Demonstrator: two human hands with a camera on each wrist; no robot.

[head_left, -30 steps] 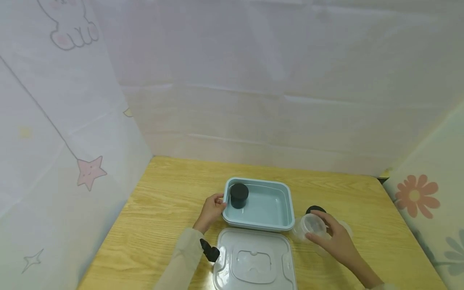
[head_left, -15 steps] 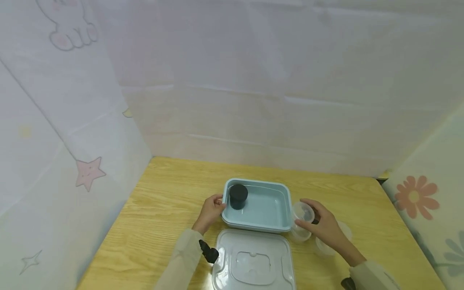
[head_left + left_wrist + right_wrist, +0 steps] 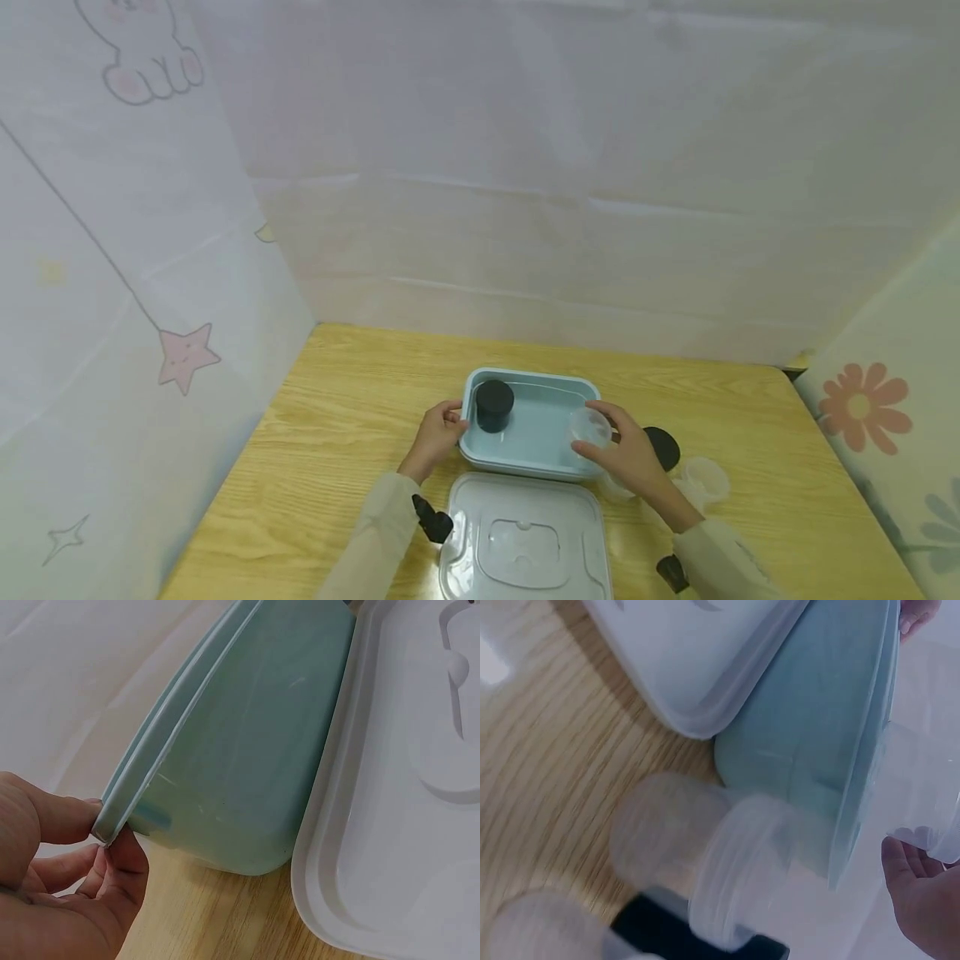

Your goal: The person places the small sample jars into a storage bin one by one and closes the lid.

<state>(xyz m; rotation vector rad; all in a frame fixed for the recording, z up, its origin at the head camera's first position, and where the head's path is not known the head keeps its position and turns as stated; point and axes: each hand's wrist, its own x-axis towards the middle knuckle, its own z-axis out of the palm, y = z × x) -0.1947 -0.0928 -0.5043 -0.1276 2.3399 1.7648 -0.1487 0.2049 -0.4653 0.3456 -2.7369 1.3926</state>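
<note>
Our left hand (image 3: 437, 435) pinches the blue plastic bin (image 3: 527, 467), black cylindrical jar (image 3: 495, 406) inside; right hand (image 3: 632, 452), a clear plastic cup (image 3: 589, 426); others (image 3: 707, 477) remain outside.

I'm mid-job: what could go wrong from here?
The clear cup might slip from the right hand over the blue bin. The right forearm, reaching past another clear container, might knock it. The left hand, pinching the rim, might tip the bin and shift the black cylinder inside.

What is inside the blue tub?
A black jar stands at the left end. The right hand, holding a clear cup above the tub, hides part of the right end from sight.
</note>
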